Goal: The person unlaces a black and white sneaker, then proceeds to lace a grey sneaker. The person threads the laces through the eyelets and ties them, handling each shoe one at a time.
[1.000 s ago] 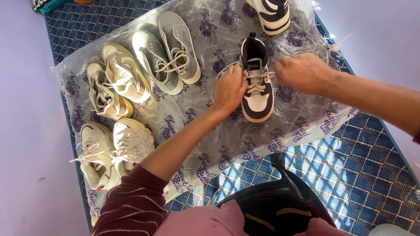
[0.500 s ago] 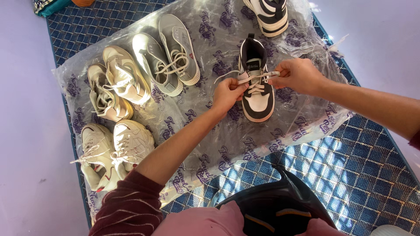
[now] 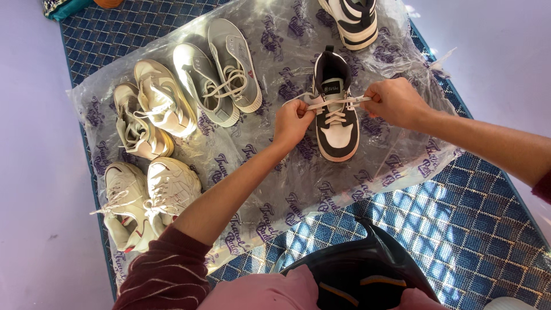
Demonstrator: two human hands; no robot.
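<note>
Pulling the white lace [image 3: 337, 103] taut across the black-and-white high-top [image 3: 336, 112] at one o'clock on the plastic sheet [image 3: 298, 189], our left hand [image 3: 291, 123] and right hand [image 3: 396, 102] pinch its ends; eyelets look threaded, knot not yet tied.

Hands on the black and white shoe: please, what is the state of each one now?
Left hand: closed, pinching the lace of the shoe.
Right hand: closed, pinching the lace's other end.

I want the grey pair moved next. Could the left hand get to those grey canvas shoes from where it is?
Probably yes: the grey canvas shoes lie just beyond the left hand with only plastic sheet between, though it grips a lace.
</note>
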